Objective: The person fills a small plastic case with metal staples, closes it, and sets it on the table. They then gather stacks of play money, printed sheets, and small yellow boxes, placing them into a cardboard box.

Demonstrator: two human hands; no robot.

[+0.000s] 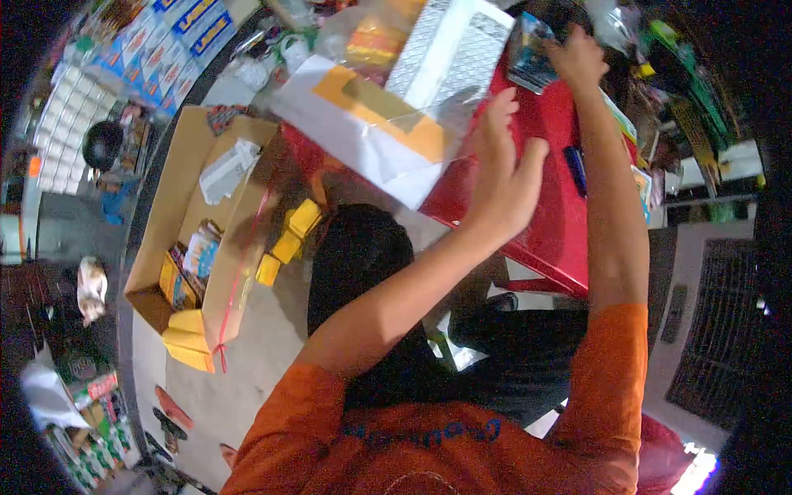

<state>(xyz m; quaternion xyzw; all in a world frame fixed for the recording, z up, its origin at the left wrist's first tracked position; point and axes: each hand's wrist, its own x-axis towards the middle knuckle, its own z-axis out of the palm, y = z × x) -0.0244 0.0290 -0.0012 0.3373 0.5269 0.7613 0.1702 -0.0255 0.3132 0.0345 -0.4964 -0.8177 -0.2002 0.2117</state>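
Note:
My left hand (505, 186) is open over the red table (540, 219), its fingers pointing away from me and its thumb spread apart. Just left of it lies a large white sheet or package with an orange-yellow strip (371, 111), partly under clear plastic. My right hand (580, 62) reaches to the table's far end with fingers apart. Beside its fingertips is a clear-wrapped pack with dark blue contents (532, 54). A silvery white patterned box (450, 54) stands between that pack and the white sheet. A dark blue object (575, 171) lies near my right forearm.
An open cardboard box (161, 223) with packets and paper stands on the floor to the left. Several yellow packs (289, 239) lie beside it. A cat (91, 289) is farther left. Blue-and-white cartons (169, 49) are stacked at the back left; a grille (718, 330) is at right.

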